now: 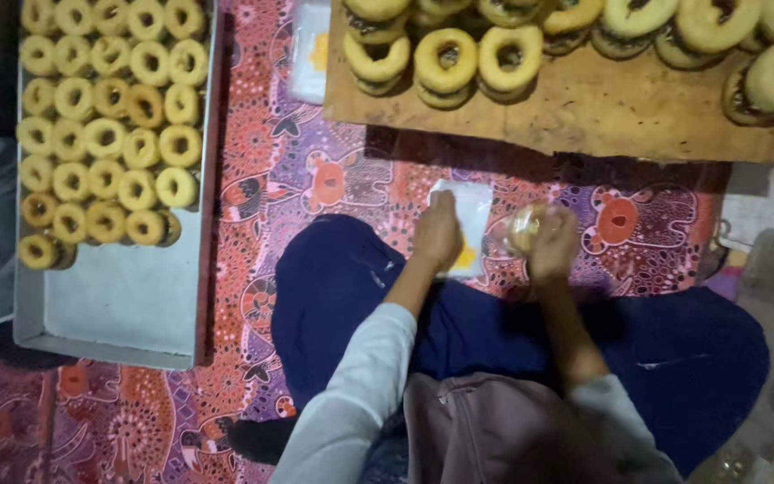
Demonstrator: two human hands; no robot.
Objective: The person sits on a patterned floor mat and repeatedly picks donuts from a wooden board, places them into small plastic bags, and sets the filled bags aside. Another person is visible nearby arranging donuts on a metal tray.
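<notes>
Clear plastic bag (469, 224) lies pinned under the left hand (436, 235) — its fingers closed on it — while the right hand (552, 244) grips a blurred doughnut (525, 228) just beside.

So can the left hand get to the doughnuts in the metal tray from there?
Probably yes. The left hand rests on a small plastic bag, and only patterned cloth lies between it and the metal tray. Nothing blocks the way to the doughnuts, though the arm would need stretching sideways.
</notes>
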